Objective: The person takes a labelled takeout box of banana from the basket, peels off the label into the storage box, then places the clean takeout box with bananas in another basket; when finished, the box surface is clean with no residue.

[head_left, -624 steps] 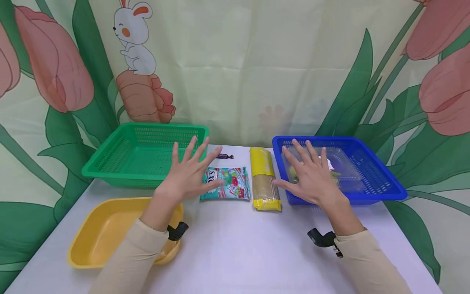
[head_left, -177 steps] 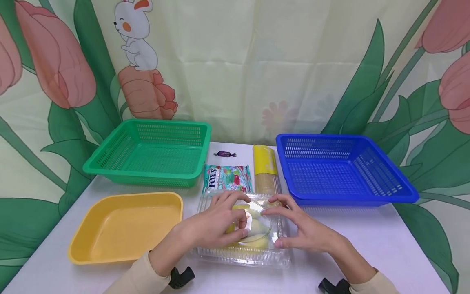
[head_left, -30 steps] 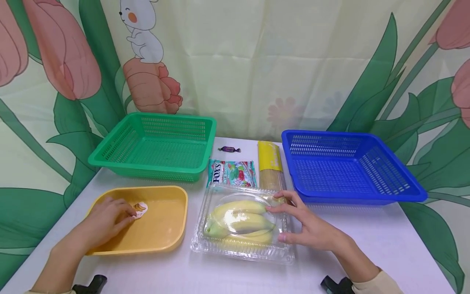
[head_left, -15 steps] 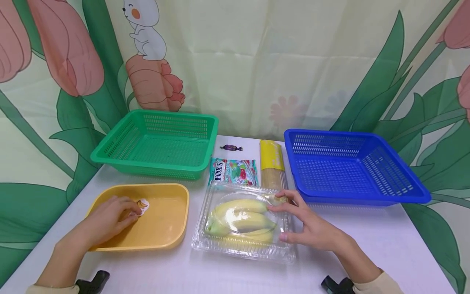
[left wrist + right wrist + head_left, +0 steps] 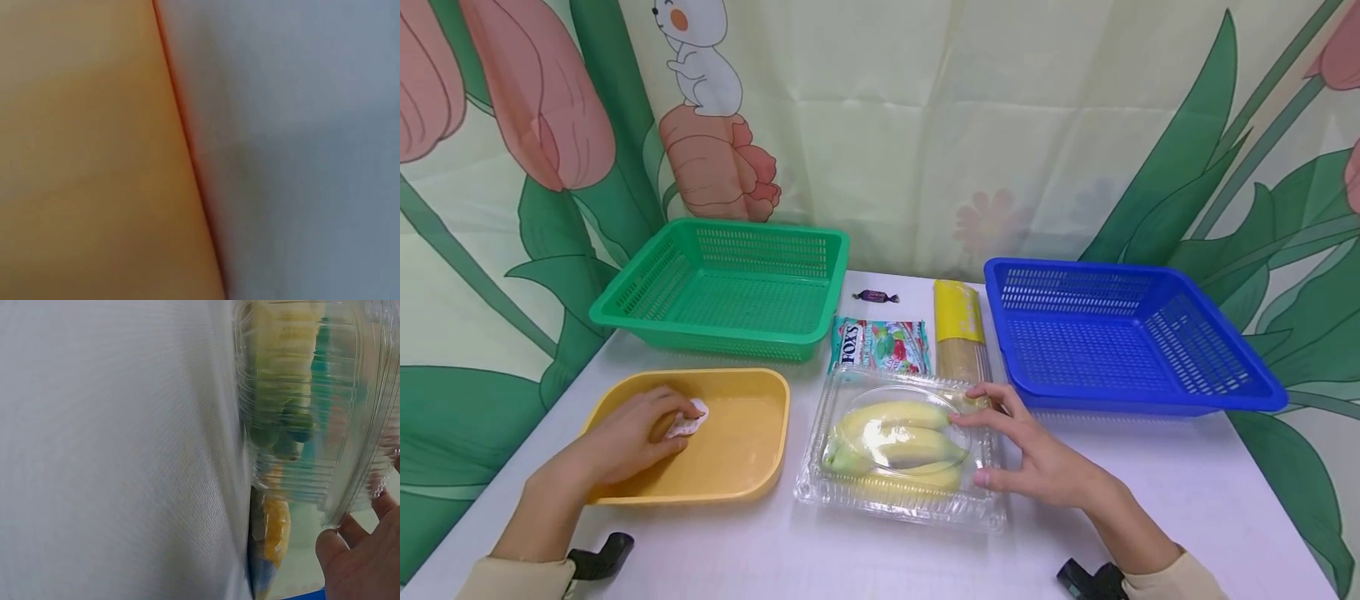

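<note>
A clear plastic clamshell box with yellow bananas lies on the white table in front of me. My right hand rests on its right side with spread, straight fingers; the fingertips also show in the right wrist view beside the box. My left hand is inside the yellow tray, its curled fingers pinching a small white sticker against the tray floor. The left wrist view is a blur of the tray wall and the table.
An empty green basket stands at the back left and an empty blue basket at the back right. Between them lie a FOX'S candy bag, a yellow spaghetti pack and a small wrapped candy.
The left hand has closed more over the sticker, which now shows its white side instead of the banana picture. The right hand stays on the box.
</note>
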`<action>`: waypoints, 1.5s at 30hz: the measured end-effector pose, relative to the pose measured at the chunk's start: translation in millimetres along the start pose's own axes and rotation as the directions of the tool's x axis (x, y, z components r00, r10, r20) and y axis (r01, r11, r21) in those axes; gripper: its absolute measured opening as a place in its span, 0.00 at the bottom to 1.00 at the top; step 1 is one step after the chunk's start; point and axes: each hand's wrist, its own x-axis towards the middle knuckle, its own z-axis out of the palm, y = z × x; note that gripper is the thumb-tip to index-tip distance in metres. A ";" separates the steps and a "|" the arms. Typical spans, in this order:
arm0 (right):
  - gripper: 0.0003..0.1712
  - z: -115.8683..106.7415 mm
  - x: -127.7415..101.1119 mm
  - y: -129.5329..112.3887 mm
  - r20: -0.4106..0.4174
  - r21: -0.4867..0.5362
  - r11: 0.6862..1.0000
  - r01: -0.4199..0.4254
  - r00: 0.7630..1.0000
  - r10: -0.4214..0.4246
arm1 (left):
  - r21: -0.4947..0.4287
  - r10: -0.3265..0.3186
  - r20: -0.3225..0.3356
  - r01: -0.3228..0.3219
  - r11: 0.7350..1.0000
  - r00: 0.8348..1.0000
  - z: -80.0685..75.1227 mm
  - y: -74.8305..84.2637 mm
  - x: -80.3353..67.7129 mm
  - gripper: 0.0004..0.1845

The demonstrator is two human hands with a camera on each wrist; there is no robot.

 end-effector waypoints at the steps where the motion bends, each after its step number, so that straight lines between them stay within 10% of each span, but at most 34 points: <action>1: 0.37 -0.9 -0.2 0.2 -0.003 -0.003 1.000 -0.001 1.000 0.001 | -0.002 0.002 0.006 -0.002 1.000 1.000 -0.5 0.2 2.5 0.18; 11: 0.37 -2.5 0.8 5.2 -0.027 -0.031 0.999 0.041 0.999 -0.042 | -0.022 -0.010 0.036 0.010 1.000 0.999 -2.5 2.2 25.8 0.19; 23: 0.37 3.2 0.7 -0.4 0.011 -0.018 1.000 0.002 1.000 -0.002 | -0.072 0.025 -0.033 -0.028 0.997 0.999 2.8 -11.5 16.6 0.26; 45: 0.37 -0.4 2.1 -2.4 0.007 -0.038 0.999 -0.016 1.000 0.016 | -0.006 -0.058 0.062 0.058 0.998 0.996 -12.5 -2.4 28.8 0.27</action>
